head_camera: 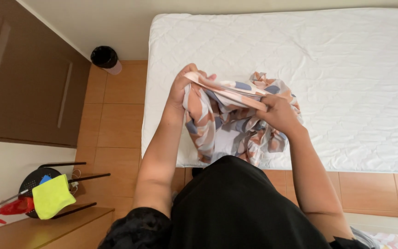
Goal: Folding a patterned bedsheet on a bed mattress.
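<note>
A person in a black top stands at the near edge of a mattress, which has a white quilted cover, and looks down at both bare hands. The hands hold a patterned cloth in peach, blue, white and brown shapes. It is bunched loosely and rests on the mattress close to its near left corner, its lower folds spilling just over the near edge.

The left hand is at the cloth's left end, fingers closed around a folded edge and lifting it slightly off the mattress. The right hand is at the cloth's right side, fingers curled shut over the same edge. That gripped edge runs as a taut band between the two hands, roughly left to right and sloping down towards the right hand. The rest of the cloth hangs beneath it, towards the person. Both hands are equally on the cloth.

Left of the mattress, on an orange tiled floor, stands a small dark bin.
</note>
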